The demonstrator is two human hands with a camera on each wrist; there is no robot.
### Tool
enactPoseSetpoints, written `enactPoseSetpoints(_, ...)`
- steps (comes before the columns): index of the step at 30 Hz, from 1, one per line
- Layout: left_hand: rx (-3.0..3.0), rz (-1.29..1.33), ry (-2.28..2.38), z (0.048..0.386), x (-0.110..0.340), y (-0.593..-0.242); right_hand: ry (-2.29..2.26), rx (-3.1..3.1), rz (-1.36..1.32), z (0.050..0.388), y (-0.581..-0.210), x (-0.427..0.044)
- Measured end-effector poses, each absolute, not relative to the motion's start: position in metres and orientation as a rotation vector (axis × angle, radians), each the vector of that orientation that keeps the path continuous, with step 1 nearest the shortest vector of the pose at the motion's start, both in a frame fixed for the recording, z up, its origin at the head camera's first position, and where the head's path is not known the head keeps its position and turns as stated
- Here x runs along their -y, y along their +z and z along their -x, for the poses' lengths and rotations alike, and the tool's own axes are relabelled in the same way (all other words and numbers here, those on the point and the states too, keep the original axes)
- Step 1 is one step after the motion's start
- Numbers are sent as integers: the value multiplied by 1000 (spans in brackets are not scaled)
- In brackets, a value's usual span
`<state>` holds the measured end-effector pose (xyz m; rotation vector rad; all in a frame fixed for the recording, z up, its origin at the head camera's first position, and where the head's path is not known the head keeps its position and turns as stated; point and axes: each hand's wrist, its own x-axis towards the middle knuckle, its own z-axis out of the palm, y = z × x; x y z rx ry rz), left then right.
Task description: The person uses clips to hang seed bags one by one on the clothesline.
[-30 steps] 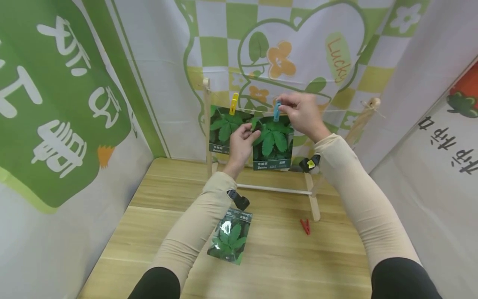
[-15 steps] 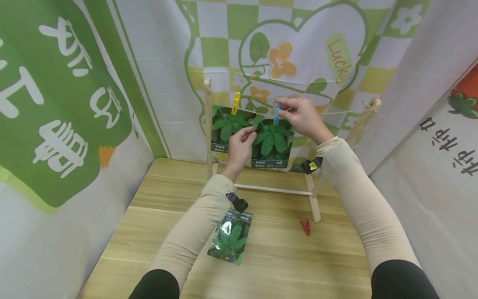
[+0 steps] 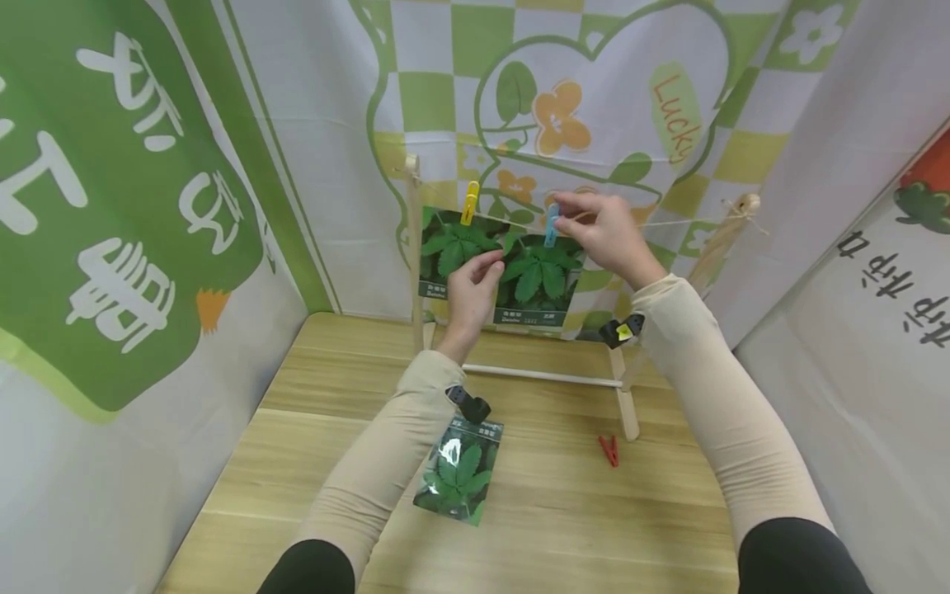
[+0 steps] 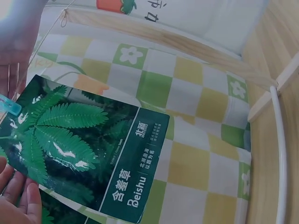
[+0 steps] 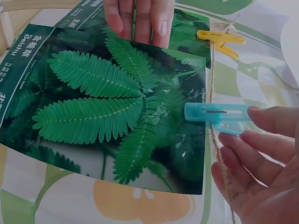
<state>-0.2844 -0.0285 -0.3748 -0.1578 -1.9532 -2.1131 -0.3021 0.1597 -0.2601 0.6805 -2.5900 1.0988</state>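
Note:
A blue clothespin [image 5: 217,112] sits on the twine [image 5: 216,144] at the top edge of a green seed packet [image 3: 536,280] with a leaf picture. My right hand [image 3: 612,235] pinches its handles between thumb and fingers. At the packet's left edge is my left hand [image 3: 472,293], fingers nearly straight. In the right wrist view those fingertips [image 5: 126,28] pass behind the edge, with the thumb off the packet. Another packet [image 3: 453,247] hangs to the left under a yellow clothespin [image 3: 469,203], partly covered by my left hand.
A wooden frame [image 3: 414,256] carries the twine between two posts, with a white crossbar [image 3: 542,375] low down. On the wooden table [image 3: 557,528] lie a third packet [image 3: 460,474], partly beneath my left forearm, and a red clothespin [image 3: 609,451]. Printed cloth hangs behind.
My left hand has shifted slightly left and down along the packet's edge. The packet's lower end has swung a little left and up. My right hand stays at the blue clothespin.

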Motion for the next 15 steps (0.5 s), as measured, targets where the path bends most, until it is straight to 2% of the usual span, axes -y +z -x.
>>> enactPoseSetpoints(15, 1925, 271, -2114, 274, 40, -372, 1201, 2446, -729, 279, -268, -168)
